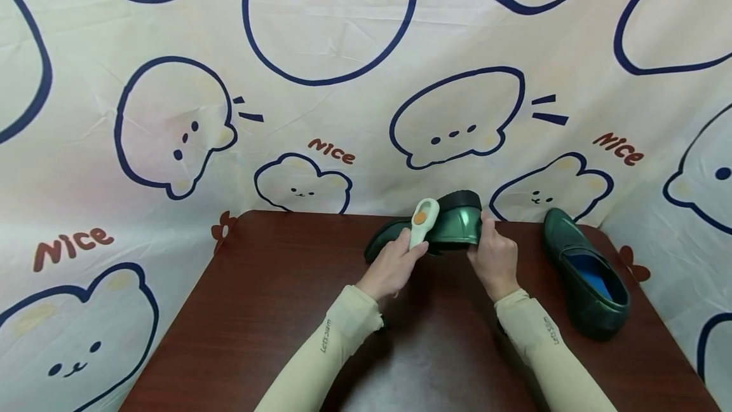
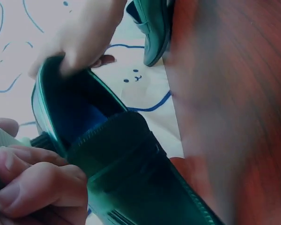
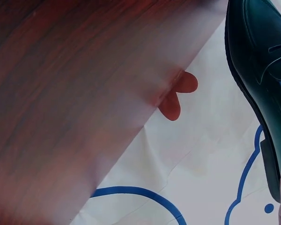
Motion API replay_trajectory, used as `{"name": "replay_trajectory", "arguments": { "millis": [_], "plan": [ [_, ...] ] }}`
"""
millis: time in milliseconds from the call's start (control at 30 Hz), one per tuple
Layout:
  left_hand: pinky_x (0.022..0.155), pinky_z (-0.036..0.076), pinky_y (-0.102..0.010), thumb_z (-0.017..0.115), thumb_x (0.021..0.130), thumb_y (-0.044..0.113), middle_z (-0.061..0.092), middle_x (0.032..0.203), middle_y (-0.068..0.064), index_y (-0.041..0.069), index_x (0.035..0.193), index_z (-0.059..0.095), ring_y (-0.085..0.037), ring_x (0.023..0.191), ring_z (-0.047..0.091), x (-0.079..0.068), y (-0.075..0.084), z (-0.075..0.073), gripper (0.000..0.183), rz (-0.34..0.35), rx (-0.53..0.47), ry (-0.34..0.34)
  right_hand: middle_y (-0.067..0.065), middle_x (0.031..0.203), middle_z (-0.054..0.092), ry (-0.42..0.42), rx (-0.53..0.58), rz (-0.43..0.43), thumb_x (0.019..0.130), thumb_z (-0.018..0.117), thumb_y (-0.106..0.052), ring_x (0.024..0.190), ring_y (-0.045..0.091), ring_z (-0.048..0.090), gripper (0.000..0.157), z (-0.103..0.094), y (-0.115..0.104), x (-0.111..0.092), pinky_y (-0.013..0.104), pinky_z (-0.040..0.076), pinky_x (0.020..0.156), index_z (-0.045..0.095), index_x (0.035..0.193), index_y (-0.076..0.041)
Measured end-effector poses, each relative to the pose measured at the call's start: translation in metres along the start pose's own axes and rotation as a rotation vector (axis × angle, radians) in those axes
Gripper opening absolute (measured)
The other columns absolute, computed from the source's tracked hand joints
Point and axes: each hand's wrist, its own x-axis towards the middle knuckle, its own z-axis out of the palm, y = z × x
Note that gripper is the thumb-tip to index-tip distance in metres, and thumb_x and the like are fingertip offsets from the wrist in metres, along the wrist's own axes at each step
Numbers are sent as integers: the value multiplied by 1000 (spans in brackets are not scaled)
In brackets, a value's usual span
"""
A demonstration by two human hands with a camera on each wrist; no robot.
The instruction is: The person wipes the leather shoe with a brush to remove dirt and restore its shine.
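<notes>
A dark green loafer (image 1: 457, 226) is held up near the table's back edge, toe to the left and its black heel turned upward. My right hand (image 1: 494, 258) grips it by the heel end; in the left wrist view its fingers reach into the shoe's opening. My left hand (image 1: 391, 266) holds a pale green handle (image 1: 424, 220) with an orange oval on it, beside the shoe. The working end of that tool is hidden, so its kind is unclear. In the right wrist view, only a bit of the right hand shows, at the loafer's heel (image 3: 271, 168).
The matching green loafer (image 1: 589, 278), with a blue insole, stands upright at the right side of the brown table (image 1: 274, 310). A white cloth (image 1: 366, 113) printed with cartoon faces hangs behind and around the table.
</notes>
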Motion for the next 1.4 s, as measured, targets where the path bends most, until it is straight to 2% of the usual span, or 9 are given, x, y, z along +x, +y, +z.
{"name": "replay_trajectory", "arguments": {
  "millis": [200,433,600,700,800,933,1033,1200,1400],
  "plan": [
    [49,31,-30,44,109,49,38,67,0,12,109,47,-17,49,31,-6,-14,-13,37,-112,-124,-45,24,67,63,-20,-4,11,67,65,13,41,31,53,54,0,1,-4,44,42,38,50,119,9],
    [54,35,-30,44,110,44,43,76,-4,10,117,50,-18,57,37,-16,-41,-29,35,-180,-25,66,23,67,62,-29,-16,13,67,65,13,41,30,53,54,-1,1,-3,44,43,39,49,119,9],
    [52,32,-31,44,110,41,42,73,-4,8,115,49,-18,53,34,-23,-56,-35,34,-232,-30,119,23,65,61,-35,-18,13,68,66,13,40,30,52,53,-1,1,-3,43,42,38,50,118,9],
    [52,33,-30,44,110,41,42,73,-4,8,113,48,-18,53,34,-25,-53,-36,33,-188,-27,145,23,64,60,-29,-13,5,67,65,14,39,28,50,54,-1,0,-2,43,41,38,50,119,10],
    [54,35,-30,45,110,43,43,73,-4,10,111,47,-18,55,38,-24,-41,-32,33,-93,-11,146,23,64,60,-24,-7,-8,67,64,15,39,27,49,56,-2,-2,0,42,41,37,50,121,10],
    [54,38,-29,45,109,47,44,74,-3,13,110,46,-17,55,40,-20,-21,-20,35,21,20,96,23,64,59,-18,-9,-8,67,64,14,38,26,48,57,-2,-2,2,42,40,37,50,122,10],
    [52,38,-29,44,109,50,43,74,-3,14,110,45,-16,52,40,-17,-14,-9,36,58,54,52,23,64,60,-14,-13,0,65,64,13,38,27,48,56,-2,-2,2,43,40,37,51,120,10],
    [46,39,-31,43,110,49,44,73,-4,14,112,44,-17,46,39,-15,-15,1,35,34,37,12,23,64,61,-20,-8,-5,66,64,11,39,29,50,54,-1,-3,1,44,40,38,51,118,10],
    [42,38,-32,43,110,48,42,71,-3,14,110,43,-17,43,36,-19,-30,-5,34,-33,-5,19,24,67,62,-52,-25,29,69,66,11,40,30,51,52,-2,0,-3,43,41,38,50,119,9]
  ]
}}
